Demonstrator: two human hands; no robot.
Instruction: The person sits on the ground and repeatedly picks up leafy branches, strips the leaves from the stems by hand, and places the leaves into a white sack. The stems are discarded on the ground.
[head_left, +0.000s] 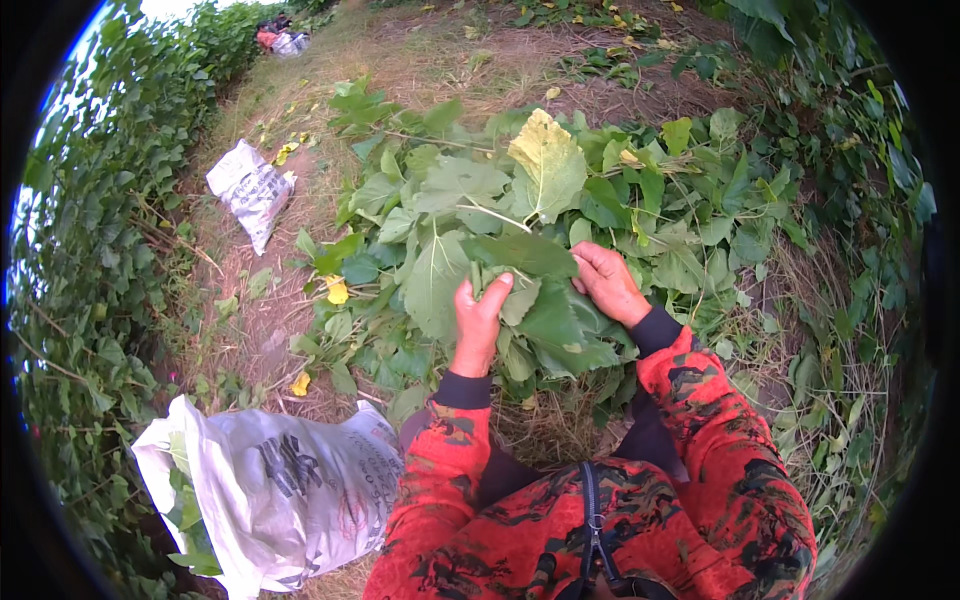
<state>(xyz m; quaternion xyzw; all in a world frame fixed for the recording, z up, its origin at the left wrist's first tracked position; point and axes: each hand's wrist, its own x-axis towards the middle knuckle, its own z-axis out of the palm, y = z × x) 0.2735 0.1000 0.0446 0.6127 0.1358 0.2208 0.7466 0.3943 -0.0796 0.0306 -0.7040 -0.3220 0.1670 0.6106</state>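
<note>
My left hand (478, 321) is closed around a bunch of large green leaves (433, 281), its thumb pressed over their folded parts. Just right of it, my right hand (611, 285) pinches the edge of a broad dark green leaf (525, 253); the fingertips are partly hidden. Below and between the hands, more leaves (559, 326) hang down. Beyond them spreads a heap of leafy cut branches (686, 240) on the ground. One leaf with a yellowed tip (547, 165) stands up from the heap, near a pale bare stem (495, 216).
At lower left a white woven sack (300, 480) with printing lies on its side, green leaves (187, 510) in its mouth. Another white sack (251, 187) lies flat farther off. Leafy plants line the left (97, 225) and right (862, 225). A bundle (281, 37) sits far back.
</note>
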